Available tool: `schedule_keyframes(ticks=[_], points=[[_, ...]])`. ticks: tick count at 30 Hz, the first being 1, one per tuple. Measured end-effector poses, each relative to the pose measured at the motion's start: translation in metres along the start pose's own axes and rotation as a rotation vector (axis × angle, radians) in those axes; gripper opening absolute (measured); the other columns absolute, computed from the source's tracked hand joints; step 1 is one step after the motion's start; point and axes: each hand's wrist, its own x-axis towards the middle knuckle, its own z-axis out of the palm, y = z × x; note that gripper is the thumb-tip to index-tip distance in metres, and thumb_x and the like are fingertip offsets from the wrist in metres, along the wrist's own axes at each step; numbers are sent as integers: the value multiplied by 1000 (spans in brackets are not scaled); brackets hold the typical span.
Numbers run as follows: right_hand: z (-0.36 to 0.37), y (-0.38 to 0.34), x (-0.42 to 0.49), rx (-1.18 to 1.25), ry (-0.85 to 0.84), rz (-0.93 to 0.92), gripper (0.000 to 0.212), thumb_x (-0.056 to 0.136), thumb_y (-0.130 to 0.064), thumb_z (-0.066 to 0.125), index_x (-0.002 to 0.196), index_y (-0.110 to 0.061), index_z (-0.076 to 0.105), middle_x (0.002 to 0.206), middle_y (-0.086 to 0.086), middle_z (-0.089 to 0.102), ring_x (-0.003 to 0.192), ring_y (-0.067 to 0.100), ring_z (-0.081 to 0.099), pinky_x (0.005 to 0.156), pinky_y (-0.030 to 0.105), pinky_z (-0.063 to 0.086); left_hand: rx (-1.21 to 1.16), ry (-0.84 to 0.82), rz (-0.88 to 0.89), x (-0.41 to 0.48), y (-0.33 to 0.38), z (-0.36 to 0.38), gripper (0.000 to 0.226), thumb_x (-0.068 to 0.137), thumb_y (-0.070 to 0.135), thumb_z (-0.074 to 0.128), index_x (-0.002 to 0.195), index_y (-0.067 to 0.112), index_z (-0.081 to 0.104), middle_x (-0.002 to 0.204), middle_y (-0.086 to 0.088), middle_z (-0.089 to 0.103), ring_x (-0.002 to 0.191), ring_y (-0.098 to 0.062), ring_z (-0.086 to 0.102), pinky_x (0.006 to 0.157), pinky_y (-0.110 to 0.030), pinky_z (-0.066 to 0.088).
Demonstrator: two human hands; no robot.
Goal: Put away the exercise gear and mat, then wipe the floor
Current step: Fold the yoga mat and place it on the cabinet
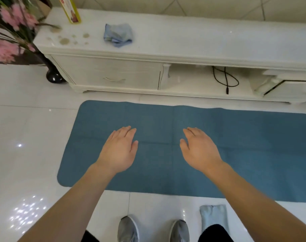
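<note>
On white tile floor (26,119): blue mat (253,154) flat before cabinet (183,49); hands spread, empty — left (120,151), right (200,151).

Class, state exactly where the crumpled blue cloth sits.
The crumpled blue cloth lies on top of the white cabinet, upper left of centre, right of the brown stains.

Mat (183,154) cut off right; flowers (10,32) blurred, cropped

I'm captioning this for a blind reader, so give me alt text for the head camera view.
Two bare hands, the left hand and right hand, reach open and empty over a blue exercise mat lying flat on a white tiled floor. Beyond it, a white TV cabinet holds a crumpled blue cloth; another pale blue cloth lies beside grey shoes.
</note>
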Motion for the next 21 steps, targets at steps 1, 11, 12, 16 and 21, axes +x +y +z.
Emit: schedule_keyframes(ticks=[1,11,12,16,21], points=[[21,9,11,-6,0,-1,49,101,-34,33,142,-9,42,147,5,43,138,22,34,116,34,25,3,3,0,9,-5,21,51,104,35,33,152,16,32,159,-3,31,147,-19,24,123,-37,15],[194,84,87,-107,5,-53,51,100,-36,34,143,-10,40,148,6,42,142,24,30,119,36,21,17,38,15,91,-37,201,51,104,34,35,151,15,34,158,-3,32,146,-19,26,122,-36,15],[207,90,91,-101,12,-50,50,100,-36,34,143,-10,41,147,6,43,141,25,31,119,36,21,16,35,17,95,-38,215,51,104,34,35,151,15,34,158,-3,32,146,-19,26,122,-36,16],[253,106,96,-82,4,-50,50,100,-36,33,142,-11,41,146,6,43,141,25,30,118,36,22,-1,23,16,101,-40,262,51,104,34,35,151,15,33,159,-4,31,147,-19,25,122,-35,17],[293,117,84,-59,-11,-65,52,100,-36,33,145,-11,38,150,4,39,142,22,29,118,31,19,-26,7,1,91,-43,300,51,104,33,37,151,14,34,158,-3,32,146,-19,27,122,-36,18]])
